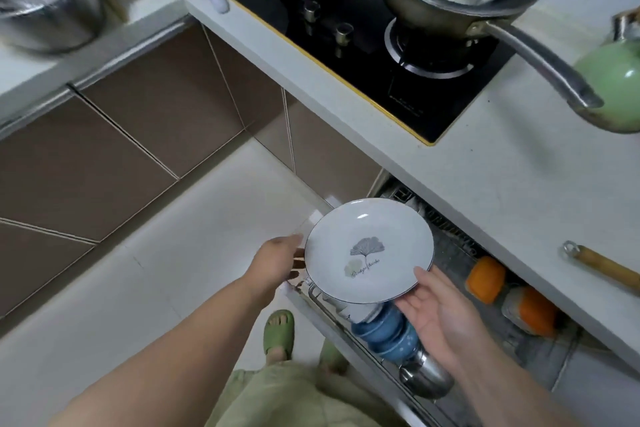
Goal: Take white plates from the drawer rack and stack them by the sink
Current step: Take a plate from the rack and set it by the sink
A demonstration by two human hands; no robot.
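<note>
Got one white plate [369,250] held face-up over the pulled-out drawer rack [460,255], my left hand [277,262] pinching its left rim and my right hand [438,310] gripping the near-right edge, thumb on top.

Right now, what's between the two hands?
The white plate, gripped at opposite rims by the left hand and right hand, in the head view.
</note>
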